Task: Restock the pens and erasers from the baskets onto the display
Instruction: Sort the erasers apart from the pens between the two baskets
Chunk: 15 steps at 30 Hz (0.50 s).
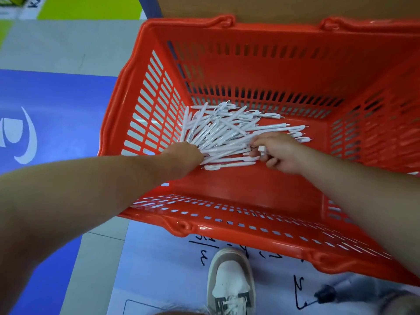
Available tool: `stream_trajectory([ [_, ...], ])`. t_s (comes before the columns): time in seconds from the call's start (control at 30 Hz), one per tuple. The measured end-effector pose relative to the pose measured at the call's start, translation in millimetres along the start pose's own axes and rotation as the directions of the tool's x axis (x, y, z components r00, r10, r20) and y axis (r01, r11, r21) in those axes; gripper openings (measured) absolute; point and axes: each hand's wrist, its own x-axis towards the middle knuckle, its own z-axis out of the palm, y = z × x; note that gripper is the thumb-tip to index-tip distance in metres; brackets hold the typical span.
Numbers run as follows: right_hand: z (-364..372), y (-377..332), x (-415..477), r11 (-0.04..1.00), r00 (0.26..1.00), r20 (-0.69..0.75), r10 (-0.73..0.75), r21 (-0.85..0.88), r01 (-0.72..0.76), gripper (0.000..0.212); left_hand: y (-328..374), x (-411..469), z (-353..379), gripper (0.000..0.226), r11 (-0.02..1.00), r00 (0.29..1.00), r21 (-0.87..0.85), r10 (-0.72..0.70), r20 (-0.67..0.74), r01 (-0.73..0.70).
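Note:
An orange plastic basket [145, 71] stands on the floor in front of me. A heap of several white pens [222, 130] lies on its bottom, toward the left wall. My left hand [184, 153] reaches down into the near-left end of the heap; its fingers are hidden under the pens and behind the wrist. My right hand [277, 153] is at the right side of the heap, fingers curled around the ends of a few white pens.
A white and grey shoe [229, 285] stands just before the basket's near rim. The floor has blue, grey and green printed panels [56, 105]. A brown cardboard surface [272, 7] rises behind the basket.

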Motion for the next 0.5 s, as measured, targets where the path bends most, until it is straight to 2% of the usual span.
stream_trajectory([
  [0.07,-9.1,-0.8,-1.4,0.979,0.991,0.1,0.092,0.171,-0.108,0.019,-2.1,0.9,-10.2,0.015,0.998,0.999,-0.047,0.039,0.015,-0.038],
  [0.1,-11.7,-1.0,-2.4,0.963,0.981,0.153,0.117,0.223,-0.15,0.029,-6.4,1.4,-16.1,0.009,0.988,0.998,-0.141,0.061,0.015,-0.058],
  [0.13,-13.1,-0.1,-2.5,0.95,0.972,0.198,0.13,0.256,-0.179,0.035,-11.3,2.2,-23.9,0.014,0.955,0.998,-0.292,0.062,0.028,-0.051],
  [0.2,-12.3,0.6,-3.7,0.933,0.957,0.261,0.128,0.295,-0.206,0.042,-21.1,7.3,-35.8,0.02,0.797,1.0,-0.604,0.021,0.017,-0.006],
  [0.23,-10.5,-0.2,-5.2,0.937,0.957,0.263,0.125,0.286,-0.201,0.042,-24.4,11.9,-37.5,0.019,0.743,0.999,-0.67,-0.025,-0.024,0.003],
  [0.3,-6.4,-1.2,-6.1,0.981,0.98,0.179,0.088,0.153,-0.116,0.028,-24.2,22.0,-35.8,0.021,0.778,0.986,-0.627,-0.133,-0.105,0.038],
  [0.33,-4.7,-0.5,-5.1,0.999,0.993,0.106,0.045,0.007,-0.046,0.017,-20.0,26.5,-31.9,0.021,0.796,0.979,-0.601,-0.171,-0.116,0.068],
  [0.4,0.5,0.7,-5.7,0.972,0.995,0.007,-0.095,-0.217,0.095,0.009,-6.6,33.1,-27.9,0.021,0.801,0.977,-0.592,-0.183,-0.107,0.085],
  [0.5,2.3,5.1,-6.0,0.978,0.991,-0.013,-0.131,-0.168,0.127,0.017,14.7,33.7,-29.8,0.022,0.865,0.986,-0.501,-0.059,-0.155,-0.027],
])
